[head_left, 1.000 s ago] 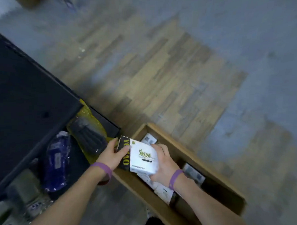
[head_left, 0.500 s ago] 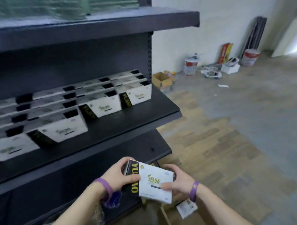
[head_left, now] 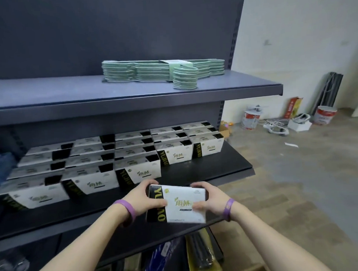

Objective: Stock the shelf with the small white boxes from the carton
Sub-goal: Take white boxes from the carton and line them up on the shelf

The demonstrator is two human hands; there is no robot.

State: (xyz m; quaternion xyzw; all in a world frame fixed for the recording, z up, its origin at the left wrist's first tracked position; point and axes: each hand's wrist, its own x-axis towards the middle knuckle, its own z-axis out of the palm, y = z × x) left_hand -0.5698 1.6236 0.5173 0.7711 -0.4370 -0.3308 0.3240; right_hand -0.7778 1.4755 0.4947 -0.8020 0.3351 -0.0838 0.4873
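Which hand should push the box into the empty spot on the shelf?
Probably the right hand. Both hands hold the white box, and the bare stretch of middle shelf lies ahead and to the right, before the shorter rows. The left hand sits nearer the full rows, so it can just steady.

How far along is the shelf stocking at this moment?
Done: rows of white boxes already fill the back of the middle shelf. In hand: the left hand and right hand hold one more box in front of it. Left: placing it; the carton's remaining contents aren't visible.
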